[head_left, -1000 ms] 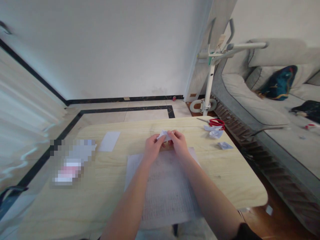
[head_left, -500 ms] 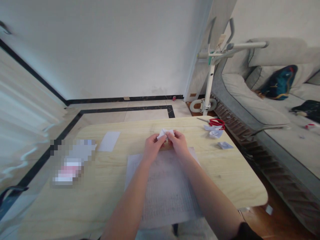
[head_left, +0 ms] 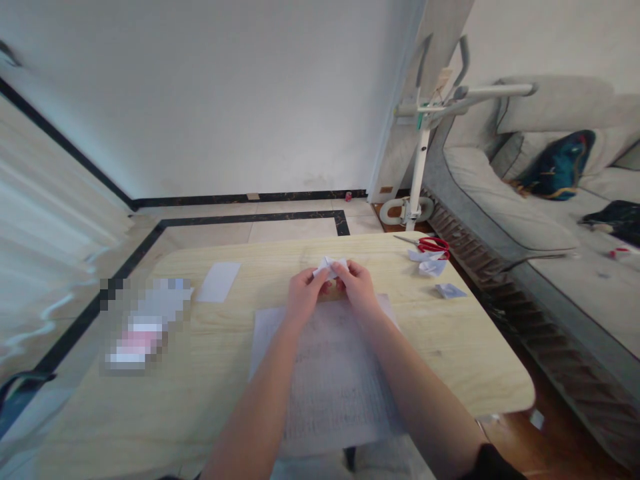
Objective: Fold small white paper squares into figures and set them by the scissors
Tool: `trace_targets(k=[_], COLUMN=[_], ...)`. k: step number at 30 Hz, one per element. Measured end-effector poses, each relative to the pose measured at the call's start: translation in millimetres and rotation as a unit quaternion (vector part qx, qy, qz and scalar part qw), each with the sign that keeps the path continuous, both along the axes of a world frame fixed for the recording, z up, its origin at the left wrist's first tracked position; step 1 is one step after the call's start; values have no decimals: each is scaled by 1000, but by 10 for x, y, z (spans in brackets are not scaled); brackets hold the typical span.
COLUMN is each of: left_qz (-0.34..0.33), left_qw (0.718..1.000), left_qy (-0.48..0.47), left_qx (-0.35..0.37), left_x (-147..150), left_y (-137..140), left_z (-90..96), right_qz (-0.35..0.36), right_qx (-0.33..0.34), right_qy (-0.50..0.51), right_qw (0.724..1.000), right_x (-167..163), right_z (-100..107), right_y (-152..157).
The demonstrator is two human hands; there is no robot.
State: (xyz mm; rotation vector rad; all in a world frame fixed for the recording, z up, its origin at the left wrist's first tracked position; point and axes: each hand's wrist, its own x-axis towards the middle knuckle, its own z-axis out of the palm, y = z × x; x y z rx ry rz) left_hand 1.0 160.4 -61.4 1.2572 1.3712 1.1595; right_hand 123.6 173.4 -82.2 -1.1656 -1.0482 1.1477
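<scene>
Between my two hands is a small piece of folded white paper [head_left: 327, 264], held just above the table, past the far edge of a large printed sheet [head_left: 340, 380]. My left hand [head_left: 303, 291] pinches its left side, thumb on top. On the right side, my right hand [head_left: 357, 283] grips it the same way, with the thumb near the middle. Both thumbs lie close together, and some fingertips curl underneath. The lower part of the folded paper is covered by my fingers.
Red-handled scissors [head_left: 433, 247] lie at the table's far right, touching folded paper pieces [head_left: 430, 264]. Another folded paper [head_left: 451, 291] sits nearer. A flat white sheet [head_left: 219, 282] rests at the left, beside a blurred-out patch. A grey sofa [head_left: 515, 200] stands to the right.
Both hands keep their grip on the folded paper and have shifted only very slightly. The other things on the table stay where they were.
</scene>
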Motion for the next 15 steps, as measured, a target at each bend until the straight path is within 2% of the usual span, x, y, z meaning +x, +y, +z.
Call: trace_targets(k=[15], left_qz=[40], left_qw=[999], left_qy=[-20], left_qx=[-9], left_x=[-3], left_y=[16], left_z=[-38], right_qz=[5], right_qx=[1], right_qy=[33], right_qw=[999], right_x=[-4], right_z=[-37], right_y=[17])
